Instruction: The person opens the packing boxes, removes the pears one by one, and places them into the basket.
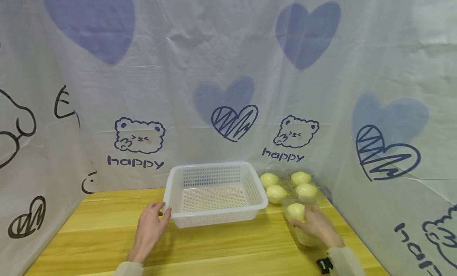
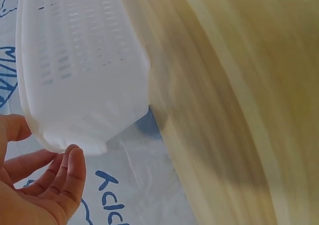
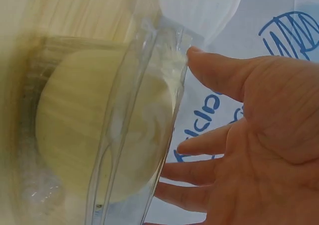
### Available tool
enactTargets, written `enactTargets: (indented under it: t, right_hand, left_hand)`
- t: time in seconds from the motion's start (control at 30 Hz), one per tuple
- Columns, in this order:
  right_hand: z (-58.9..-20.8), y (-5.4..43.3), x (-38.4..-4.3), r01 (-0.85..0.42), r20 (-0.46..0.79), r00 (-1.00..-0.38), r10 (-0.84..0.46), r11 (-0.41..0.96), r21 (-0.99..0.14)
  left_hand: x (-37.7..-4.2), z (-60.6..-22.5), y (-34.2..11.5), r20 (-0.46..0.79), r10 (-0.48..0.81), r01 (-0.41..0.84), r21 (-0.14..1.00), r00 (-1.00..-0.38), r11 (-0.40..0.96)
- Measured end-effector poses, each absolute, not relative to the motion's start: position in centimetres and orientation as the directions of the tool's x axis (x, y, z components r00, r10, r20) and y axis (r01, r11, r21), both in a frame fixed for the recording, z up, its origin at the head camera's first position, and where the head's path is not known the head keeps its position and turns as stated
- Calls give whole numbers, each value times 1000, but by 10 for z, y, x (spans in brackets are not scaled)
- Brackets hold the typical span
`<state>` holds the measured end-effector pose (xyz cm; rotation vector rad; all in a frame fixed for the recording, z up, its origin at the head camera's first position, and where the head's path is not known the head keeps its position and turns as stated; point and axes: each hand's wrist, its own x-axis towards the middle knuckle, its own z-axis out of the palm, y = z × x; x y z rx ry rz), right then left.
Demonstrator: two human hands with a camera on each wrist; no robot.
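A white perforated plastic basket (image 1: 219, 218) stands on the wooden table. My left hand (image 1: 151, 224) is at its left end, and in the left wrist view the curled fingers (image 2: 75, 177) and thumb hold the rim of the basket (image 2: 84, 95). My right hand (image 1: 317, 224) is over a clear plastic box (image 1: 307, 240) with a yellow lemon (image 1: 295, 211) in it. In the right wrist view the right hand (image 3: 249, 135) has its fingers spread at the box's rim, the lemon (image 3: 79, 125) behind the clear wall.
Several more lemons (image 1: 276, 194) lie right of the basket, some on clear plastic. A black object (image 1: 324, 265) is beside the right sleeve. A white printed curtain (image 1: 228, 69) closes off the back and both sides of the table (image 1: 214, 252).
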<state>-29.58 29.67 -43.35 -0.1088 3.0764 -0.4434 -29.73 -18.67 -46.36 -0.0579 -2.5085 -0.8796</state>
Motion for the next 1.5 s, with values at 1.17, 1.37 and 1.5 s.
enactTargets:
  t: [1.17,1.37,1.5]
  right_hand:
    - [-443,279,-285,-91,10,-996,-93,935,-343]
    - [-446,265,-280,-109,22,-994,-108,930,-350]
    - [-449,261,-276,-112,20,-993,-112,928,-354]
  left_hand:
    - [-302,-459,-189,346,-127,114,597,-930,794]
    - [-302,-455,-190,316,-122,96,597,-941,797]
    - [-300,-454,-191,296,-122,88,608,-947,789]
